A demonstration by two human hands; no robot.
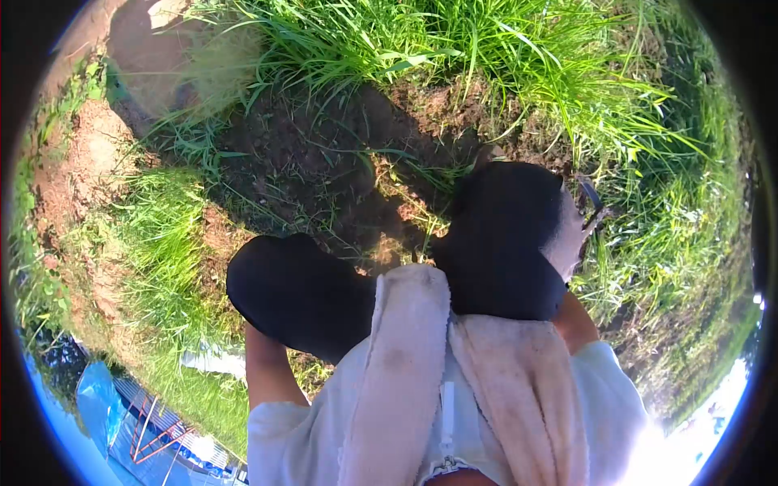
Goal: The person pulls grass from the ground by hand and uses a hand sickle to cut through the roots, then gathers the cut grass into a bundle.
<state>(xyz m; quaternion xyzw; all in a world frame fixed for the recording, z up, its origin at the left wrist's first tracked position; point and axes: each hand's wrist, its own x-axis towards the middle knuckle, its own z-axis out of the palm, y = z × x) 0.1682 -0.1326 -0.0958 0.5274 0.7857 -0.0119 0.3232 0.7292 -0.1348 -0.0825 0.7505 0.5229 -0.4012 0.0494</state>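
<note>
Both of my hands are out of sight behind my bent knees. My left forearm [269, 371] runs down outside the left black trouser knee [300, 292], which covers the hand. On the other side, my right forearm [575, 320] passes behind the right knee [506, 243]. A thin dark piece [593, 197] sticks out past that knee over the grass; I cannot tell what it is. Between and beyond the knees lies shaded brown soil [324, 154] with loose grass blades. A pale, stained towel [405, 340] hangs down my front over a light zipped top.
Tall green grass [454, 49] grows thickly ahead, and more grass [673, 243] covers the right side. A strip of bare reddish earth [101, 162] runs along the left. Far at the lower left are a blue sheet [101, 401] and a reddish frame [154, 433].
</note>
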